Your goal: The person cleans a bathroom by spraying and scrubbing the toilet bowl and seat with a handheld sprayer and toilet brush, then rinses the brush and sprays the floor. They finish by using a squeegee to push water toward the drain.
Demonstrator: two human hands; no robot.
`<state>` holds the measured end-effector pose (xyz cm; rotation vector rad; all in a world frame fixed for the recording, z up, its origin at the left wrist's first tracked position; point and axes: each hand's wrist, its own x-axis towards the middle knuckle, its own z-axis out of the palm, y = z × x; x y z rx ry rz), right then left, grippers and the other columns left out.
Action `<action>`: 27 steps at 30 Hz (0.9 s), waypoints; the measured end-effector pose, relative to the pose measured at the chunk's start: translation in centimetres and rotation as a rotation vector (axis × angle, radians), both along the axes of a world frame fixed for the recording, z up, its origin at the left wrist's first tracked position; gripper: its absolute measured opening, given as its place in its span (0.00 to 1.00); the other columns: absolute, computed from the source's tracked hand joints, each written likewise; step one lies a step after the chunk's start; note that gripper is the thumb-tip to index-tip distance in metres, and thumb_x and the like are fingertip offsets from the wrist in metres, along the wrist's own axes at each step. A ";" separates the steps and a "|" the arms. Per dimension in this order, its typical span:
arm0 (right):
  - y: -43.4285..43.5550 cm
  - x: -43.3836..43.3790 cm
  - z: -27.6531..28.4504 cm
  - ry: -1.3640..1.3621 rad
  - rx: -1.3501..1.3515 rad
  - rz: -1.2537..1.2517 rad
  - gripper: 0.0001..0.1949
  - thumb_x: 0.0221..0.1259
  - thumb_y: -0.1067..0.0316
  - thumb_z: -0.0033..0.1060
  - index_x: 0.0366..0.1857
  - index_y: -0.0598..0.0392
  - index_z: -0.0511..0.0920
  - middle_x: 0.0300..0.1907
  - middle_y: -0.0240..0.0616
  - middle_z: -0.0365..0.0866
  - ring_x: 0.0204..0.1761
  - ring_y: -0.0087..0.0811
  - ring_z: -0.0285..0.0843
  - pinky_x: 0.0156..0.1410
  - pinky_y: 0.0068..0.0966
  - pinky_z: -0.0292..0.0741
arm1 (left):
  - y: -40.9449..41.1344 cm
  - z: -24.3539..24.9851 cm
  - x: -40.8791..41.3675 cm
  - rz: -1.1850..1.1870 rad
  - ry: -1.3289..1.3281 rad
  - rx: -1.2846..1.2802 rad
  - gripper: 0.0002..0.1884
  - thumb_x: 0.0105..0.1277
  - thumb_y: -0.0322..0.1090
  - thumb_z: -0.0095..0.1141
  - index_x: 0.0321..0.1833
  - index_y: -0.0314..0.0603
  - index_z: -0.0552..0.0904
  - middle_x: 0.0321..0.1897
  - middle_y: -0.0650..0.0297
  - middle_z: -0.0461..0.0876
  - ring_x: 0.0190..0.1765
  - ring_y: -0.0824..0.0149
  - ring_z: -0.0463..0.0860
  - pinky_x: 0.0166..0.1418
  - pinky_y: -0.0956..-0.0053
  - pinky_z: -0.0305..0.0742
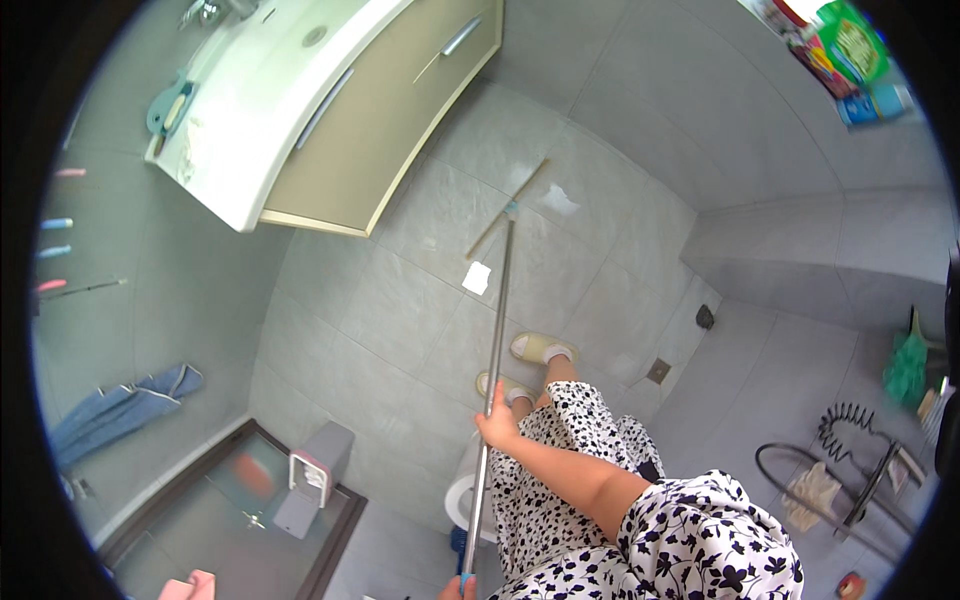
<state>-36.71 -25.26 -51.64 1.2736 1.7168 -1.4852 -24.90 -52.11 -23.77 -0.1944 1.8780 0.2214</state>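
Note:
My right hand is wrapped around the metal pole of a floor squeegee. At the bottom edge my left hand, partly cut off, holds the pole's blue end grip. The squeegee's long thin head lies slantwise on the grey tiled floor, joined to the pole by a light blue connector. A bright white patch shows beside the pole; whether it is paper or glare I cannot tell. Another pale patch lies right of the head.
A washbasin tops a beige vanity cabinet at upper left. Pale yellow slippers are on my feet. A white toilet stands beside my legs, a grey bin further left. A floor drain lies to the right.

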 end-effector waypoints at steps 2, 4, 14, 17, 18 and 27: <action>0.7 1.5 0.2 -0.030 -0.006 -0.042 0.47 0.56 0.65 0.56 0.76 0.57 0.35 0.38 0.59 0.81 0.41 0.52 0.82 0.48 0.39 0.77 | 2.2 0.6 -0.6 -0.012 0.058 -0.112 0.20 0.70 0.48 0.52 0.55 0.40 0.80 0.34 0.47 0.85 0.39 0.44 0.84 0.42 0.55 0.76; 2.1 1.9 0.8 -0.046 -0.008 -0.071 0.48 0.56 0.65 0.57 0.76 0.56 0.36 0.36 0.57 0.82 0.40 0.52 0.82 0.48 0.39 0.78 | 3.9 0.6 -1.1 0.040 0.103 -0.095 0.18 0.72 0.48 0.50 0.50 0.41 0.78 0.30 0.51 0.81 0.34 0.50 0.80 0.36 0.58 0.73; 7.3 -15.8 -3.5 0.323 -0.154 -0.408 0.41 0.58 0.73 0.50 0.77 0.43 0.46 0.32 0.51 0.83 0.22 0.40 0.81 0.29 0.36 0.79 | 16.9 -5.2 -13.6 0.746 -0.098 0.275 0.22 0.76 0.56 0.39 0.35 0.43 0.66 0.14 0.68 0.64 0.12 0.75 0.61 0.13 0.75 0.58; 14.1 -18.6 -8.7 0.306 0.016 -0.323 0.39 0.59 0.72 0.50 0.77 0.47 0.47 0.30 0.49 0.82 0.21 0.38 0.81 0.28 0.35 0.79 | 23.6 -9.6 -17.2 0.729 -0.177 0.306 0.22 0.76 0.57 0.38 0.35 0.45 0.65 0.14 0.67 0.64 0.12 0.72 0.61 0.13 0.73 0.58; 15.1 -19.8 -8.1 0.282 0.031 -0.291 0.39 0.60 0.72 0.50 0.77 0.48 0.47 0.30 0.48 0.82 0.21 0.37 0.81 0.28 0.35 0.79 | 24.6 -10.0 -18.0 0.725 -0.181 0.290 0.22 0.76 0.57 0.38 0.35 0.45 0.64 0.14 0.67 0.63 0.12 0.72 0.62 0.13 0.73 0.58; 14.6 -10.5 -3.2 0.186 -0.105 -0.536 0.38 0.61 0.74 0.49 0.77 0.49 0.47 0.50 0.51 0.79 0.21 0.35 0.80 0.24 0.32 0.78 | 21.6 -5.1 -15.6 0.587 -0.332 0.188 0.20 0.77 0.55 0.40 0.36 0.45 0.63 0.13 0.66 0.62 0.12 0.72 0.61 0.13 0.73 0.57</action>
